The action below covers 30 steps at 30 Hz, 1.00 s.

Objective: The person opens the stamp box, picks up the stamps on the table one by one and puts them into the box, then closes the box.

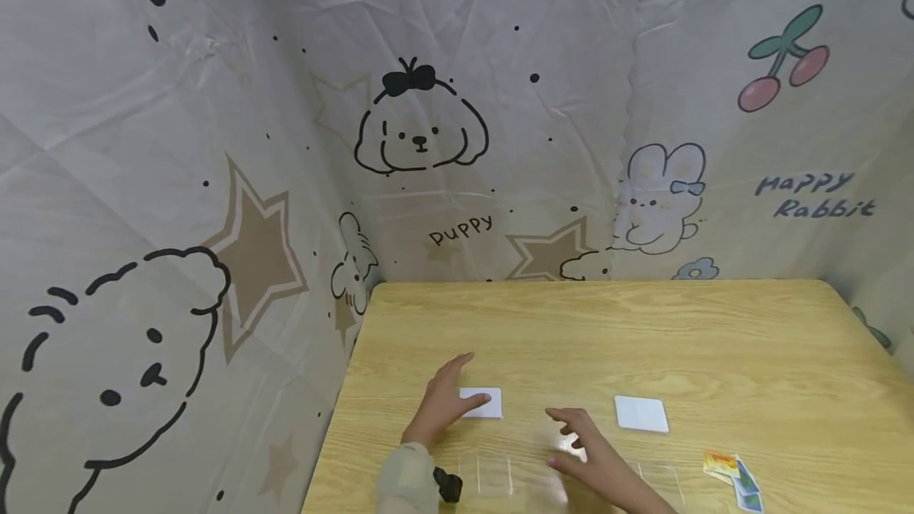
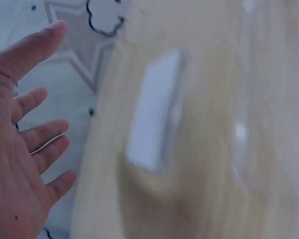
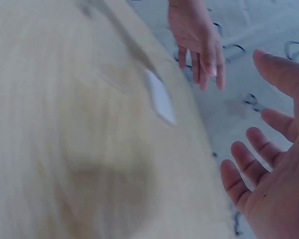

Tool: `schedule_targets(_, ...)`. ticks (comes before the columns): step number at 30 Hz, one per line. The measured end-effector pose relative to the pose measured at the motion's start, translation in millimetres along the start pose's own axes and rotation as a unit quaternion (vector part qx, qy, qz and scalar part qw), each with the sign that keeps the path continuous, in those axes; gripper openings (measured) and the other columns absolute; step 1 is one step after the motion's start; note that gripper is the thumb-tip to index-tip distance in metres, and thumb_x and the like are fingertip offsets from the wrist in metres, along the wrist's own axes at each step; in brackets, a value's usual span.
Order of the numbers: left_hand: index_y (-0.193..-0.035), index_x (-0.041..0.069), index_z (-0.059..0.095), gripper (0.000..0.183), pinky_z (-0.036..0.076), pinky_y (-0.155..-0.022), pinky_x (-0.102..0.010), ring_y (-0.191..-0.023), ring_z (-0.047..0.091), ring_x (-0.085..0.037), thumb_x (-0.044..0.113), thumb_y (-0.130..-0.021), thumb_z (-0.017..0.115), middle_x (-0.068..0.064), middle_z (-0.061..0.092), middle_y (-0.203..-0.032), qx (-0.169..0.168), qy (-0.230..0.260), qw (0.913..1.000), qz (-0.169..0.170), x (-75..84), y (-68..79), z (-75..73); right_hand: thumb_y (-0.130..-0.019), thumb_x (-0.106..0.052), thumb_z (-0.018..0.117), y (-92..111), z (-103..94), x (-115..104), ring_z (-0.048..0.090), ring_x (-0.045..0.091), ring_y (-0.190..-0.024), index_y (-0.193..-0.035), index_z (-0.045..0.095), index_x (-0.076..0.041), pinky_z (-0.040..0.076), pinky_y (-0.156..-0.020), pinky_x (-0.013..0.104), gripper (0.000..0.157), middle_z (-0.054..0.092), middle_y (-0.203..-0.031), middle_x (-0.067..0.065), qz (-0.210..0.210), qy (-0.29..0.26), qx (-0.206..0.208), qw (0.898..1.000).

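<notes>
1. At 9 o'clock, the left hand [image 2: 19,149] shows its palm, fingers extended and apart from the slab.
2. Near centre, a blurred white slab [image 2: 153,114] lies on the wooden table [image 2: 209,94], tilted from 1 toward 7 o'clock.
3. At 6 o'clock, a soft shadow [image 2: 154,209].
4. At 3 o'clock, something clear [image 2: 242,129] glints.
5. At 10 o'clock, printed cloth [image 2: 74,42].

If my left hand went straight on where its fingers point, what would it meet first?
Your left hand would probably meet the cartoon-print cloth beyond the wooden table; the way looks free, but depth is unclear.
</notes>
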State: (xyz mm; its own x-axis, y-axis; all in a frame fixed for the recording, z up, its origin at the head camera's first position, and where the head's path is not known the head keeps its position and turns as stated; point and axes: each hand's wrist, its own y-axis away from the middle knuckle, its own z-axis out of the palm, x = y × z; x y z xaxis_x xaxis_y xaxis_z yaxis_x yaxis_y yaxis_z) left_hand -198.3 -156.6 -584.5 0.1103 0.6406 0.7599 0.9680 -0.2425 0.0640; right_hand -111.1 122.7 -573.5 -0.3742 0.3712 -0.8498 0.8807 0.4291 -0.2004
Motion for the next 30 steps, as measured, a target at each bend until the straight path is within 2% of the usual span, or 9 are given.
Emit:
schedule_targets(4, -0.146, 0.018, 0.041, 0.08, 0.026, -0.111, -0.066, -0.141, 0.036, -0.036, 0.05, -0.08, 0.073, -0.01, 0.039, -0.153, 0.023, -0.022, 0.9986, 0.041, 27.0, -13.3, 7.1, -0.086, -0.016, 0.072, 4, -20.3, -3, 0.042, -0.005, -0.103, -0.136, 0.047, -0.004, 0.048, -0.076, 0.025, 0.057, 0.051, -0.124, 0.011, 0.005, 0.033, 0.059, 0.998)
schedule_targets(7, -0.145, 0.019, 0.043, 0.078, 0.026, -0.112, -0.065, -0.14, 0.037, -0.035, 0.049, -0.08, 0.074, -0.01, 0.04, -0.152, 0.035, -0.029, 0.9977, 0.051, 45.2, -21.9, 15.6, -0.086, -0.015, 0.071, 8, -34.8, -4, 0.04, -0.006, -0.104, -0.137, 0.046, -0.005, 0.048, -0.077, 0.024, 0.057, 0.05, -0.125, 0.008, 0.028, 0.054, 0.082, 0.995)
schedule_targets(11, -0.146, 0.022, 0.042, 0.079, 0.026, -0.114, -0.061, -0.142, 0.036, -0.032, 0.048, -0.079, 0.075, -0.007, 0.037, -0.155, 0.029, -0.049, 0.9967, 0.058, 64.5, -32.9, 31.1, -0.086, -0.015, 0.071, 16, -54.4, -3, 0.039, -0.005, -0.103, -0.139, 0.044, -0.006, 0.048, -0.078, 0.02, 0.06, 0.047, -0.127, 0.007, 0.062, 0.081, 0.112, 0.988)
schedule_targets(16, -0.147, 0.024, 0.041, 0.082, 0.026, -0.116, -0.058, -0.143, 0.035, -0.03, 0.054, -0.078, 0.074, -0.004, 0.034, -0.157, 0.018, -0.067, 0.9948, 0.075, 82.6, -45.4, 54.9, -0.084, -0.015, 0.073, 31, -80.8, 3, 0.033, -0.009, -0.099, -0.144, 0.038, -0.003, 0.044, -0.073, 0.017, 0.071, 0.044, -0.127, 0.014, 0.099, 0.112, 0.148, 0.978)
schedule_targets(21, -0.148, 0.027, 0.039, 0.085, 0.025, -0.117, -0.056, -0.146, 0.03, -0.026, 0.057, -0.076, 0.073, -0.003, 0.029, -0.159, 0.002, -0.075, 0.9933, 0.088, 92.6, -54.4, 79.9, -0.084, -0.015, 0.073, 54, -106.2, 14, 0.021, -0.015, -0.098, -0.149, 0.024, 0.002, 0.035, -0.071, 0.012, 0.082, 0.03, -0.131, 0.027, 0.132, 0.133, 0.161, 0.969)
schedule_targets(23, -0.148, 0.028, 0.038, 0.086, 0.025, -0.118, -0.055, -0.147, 0.028, -0.024, 0.058, -0.076, 0.074, -0.002, 0.028, -0.159, -0.011, -0.077, 0.9929, 0.09, 95.7, -57.5, 87.8, -0.085, -0.015, 0.072, 63, -114.8, 19, 0.022, -0.005, -0.108, -0.15, 0.02, 0.004, 0.031, -0.071, 0.008, 0.085, 0.024, -0.132, 0.031, 0.144, 0.133, 0.161, 0.967)
schedule_targets(25, -0.148, 0.028, 0.038, 0.086, 0.024, -0.119, -0.054, -0.147, 0.027, -0.024, 0.057, -0.075, 0.075, -0.002, 0.027, -0.16, -0.025, -0.074, 0.9927, 0.092, 98.7, -60.6, 95.0, -0.086, -0.015, 0.071, 71, -122.1, 24, 0.025, 0.012, -0.114, -0.15, 0.017, 0.005, 0.028, -0.07, 0.007, 0.086, 0.02, -0.132, 0.035, 0.154, 0.131, 0.166, 0.965)
schedule_targets(28, -0.148, 0.028, 0.038, 0.086, 0.023, -0.12, -0.052, -0.148, 0.026, -0.022, 0.055, -0.075, 0.076, -0.001, 0.027, -0.16, -0.046, -0.071, 0.9921, 0.092, 101.5, -65.5, 106.6, -0.087, -0.014, 0.07, 85, -131.7, 30, 0.028, 0.038, -0.107, -0.149, 0.014, 0.007, 0.023, -0.069, 0.006, 0.086, 0.016, -0.132, 0.04, 0.171, 0.123, 0.172, 0.962)
schedule_targets(30, -0.148, 0.028, 0.037, 0.087, 0.023, -0.12, -0.051, -0.148, 0.025, -0.021, 0.056, -0.075, 0.075, -0.002, 0.027, -0.16, -0.057, -0.079, 0.9905, 0.097, 102.5, -68.4, 114.9, -0.088, -0.015, 0.069, 94, -136.5, 35, 0.026, 0.04, -0.107, -0.148, 0.013, 0.009, 0.022, -0.068, 0.006, 0.085, 0.014, -0.132, 0.041, 0.185, 0.125, 0.175, 0.959)
